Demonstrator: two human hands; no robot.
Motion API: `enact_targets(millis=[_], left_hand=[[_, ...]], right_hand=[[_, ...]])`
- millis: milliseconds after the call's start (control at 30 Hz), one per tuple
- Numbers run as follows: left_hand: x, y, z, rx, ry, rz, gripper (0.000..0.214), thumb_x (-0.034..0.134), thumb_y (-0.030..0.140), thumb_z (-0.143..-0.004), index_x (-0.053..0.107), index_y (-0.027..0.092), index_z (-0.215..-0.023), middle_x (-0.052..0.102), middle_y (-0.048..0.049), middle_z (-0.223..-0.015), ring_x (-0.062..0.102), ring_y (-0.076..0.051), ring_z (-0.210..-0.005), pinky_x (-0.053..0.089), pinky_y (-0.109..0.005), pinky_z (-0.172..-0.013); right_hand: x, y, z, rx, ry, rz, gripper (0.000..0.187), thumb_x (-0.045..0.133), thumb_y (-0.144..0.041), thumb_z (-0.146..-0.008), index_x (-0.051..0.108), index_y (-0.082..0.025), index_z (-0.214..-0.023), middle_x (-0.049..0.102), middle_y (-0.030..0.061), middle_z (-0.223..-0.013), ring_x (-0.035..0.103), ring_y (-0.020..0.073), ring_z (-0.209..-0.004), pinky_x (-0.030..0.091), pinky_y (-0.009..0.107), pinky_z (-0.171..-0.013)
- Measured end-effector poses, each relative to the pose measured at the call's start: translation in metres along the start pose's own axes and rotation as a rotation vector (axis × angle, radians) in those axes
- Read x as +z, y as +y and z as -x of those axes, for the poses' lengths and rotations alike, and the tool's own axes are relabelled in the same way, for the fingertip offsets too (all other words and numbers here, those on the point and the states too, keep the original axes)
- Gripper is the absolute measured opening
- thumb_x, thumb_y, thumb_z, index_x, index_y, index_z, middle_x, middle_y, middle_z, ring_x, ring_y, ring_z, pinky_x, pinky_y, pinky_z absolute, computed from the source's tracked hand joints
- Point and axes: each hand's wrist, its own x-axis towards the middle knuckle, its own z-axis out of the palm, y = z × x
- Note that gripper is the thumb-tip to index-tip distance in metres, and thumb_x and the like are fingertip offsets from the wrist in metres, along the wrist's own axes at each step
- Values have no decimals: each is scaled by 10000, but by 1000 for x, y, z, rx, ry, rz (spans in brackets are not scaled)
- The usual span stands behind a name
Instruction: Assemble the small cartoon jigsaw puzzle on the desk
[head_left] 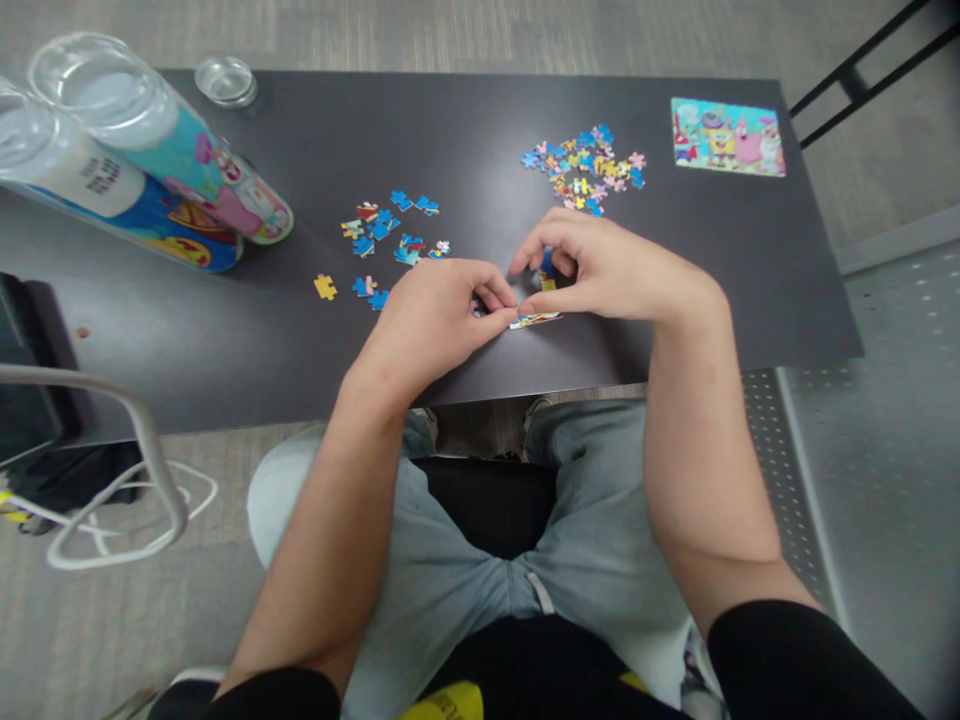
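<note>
My left hand [442,305] rests low over the dark table near its front edge, thumb and fingertips pinched at the left end of a joined jigsaw strip [536,321]. What sits between those fingertips is mostly hidden, apparently a puzzle piece. Facing it, my right hand [600,262] arches over the same spot, thumb along the strip and index finger curled, with a gap between them. Under that arch shows a blue and yellow puzzle part [548,270], partly covered by the fingers. Loose pieces [383,223] lie spread just beyond my left hand.
Behind my right hand is a heap of mixed puzzle pieces [589,165]. A cartoon picture card [727,138] lies at the far right. Two clear-topped printed tubes [225,195] occupy the left, near a round clear lid [226,82]. One yellow piece [325,287] lies apart.
</note>
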Motion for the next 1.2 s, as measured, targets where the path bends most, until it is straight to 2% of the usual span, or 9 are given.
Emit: enact_targets(millis=[100,267,400,600,733,833,900,1033,1200], left_hand=[[-6,-4,2,21,41,8,138,860,405,-1063,945,302,-1028,829,-6,-827,762,-277,-827,566,-437,-825],[-26,-11,7,-24,136,-12,291,901,571,-1090,946,284,-1102,857,-36,-920,712,-279,-848,568,-431,-804],[-43,-20,12,-64,187,-29,265,891,511,-1081,966,271,-1164,814,-30,-930,682,-261,-869,554,-428,-825],[-64,-36,25,-112,315,-43,301,847,564,-1135,926,274,-1142,852,-36,-1029,674,-259,-905,547,-444,-841],[-68,-52,30,-195,465,-89,200,861,495,-1095,880,298,-1128,880,-54,-1062,738,-287,-949,594,-450,-895],[-68,-62,33,-266,526,-164,172,891,468,-1050,852,307,-1098,869,-56,-1026,747,-314,-980,597,-455,-927],[-67,-67,35,-278,542,-178,166,890,474,-1046,847,319,-1087,863,-54,-1013,745,-325,-994,587,-449,-915],[-70,-75,40,-265,542,-152,229,883,536,-1058,858,312,-1101,867,-57,-995,729,-320,-965,577,-433,-871],[-78,-83,49,-215,412,-138,287,889,574,-1066,912,298,-1138,858,-58,-994,740,-320,-963,616,-431,-879]], right_hand=[[3,5,-1,-46,8,13,379,1038,-526,-848,893,-332,-1141,782,83,-1209,690,371,-1100,592,564,-1104],[5,1,-2,22,26,34,379,1111,-494,-823,900,-355,-1105,759,73,-1181,682,360,-1082,605,515,-1021],[6,0,-3,31,34,33,396,1110,-498,-819,909,-364,-1133,768,77,-1180,685,375,-1122,625,520,-1016],[10,-2,-5,-54,63,-10,226,917,-465,-981,885,-326,-1158,799,71,-1182,699,333,-1050,611,534,-1024],[14,-8,-14,-48,88,-13,154,911,-463,-1032,858,-350,-1123,816,85,-1152,701,349,-1026,600,583,-1002],[17,-14,-26,-48,71,-4,181,939,-568,-1037,854,-421,-1101,830,71,-1164,701,374,-1040,609,625,-974],[21,-18,-35,-41,95,12,192,946,-597,-1038,850,-438,-1082,835,69,-1183,709,388,-1079,616,646,-996],[32,-27,-52,-34,179,60,118,899,-476,-1091,836,-377,-1084,838,99,-1227,731,392,-1121,623,668,-1095],[46,-30,-67,-32,200,76,103,883,-292,-1036,878,-311,-1137,846,104,-1231,765,342,-1039,662,611,-1082]])
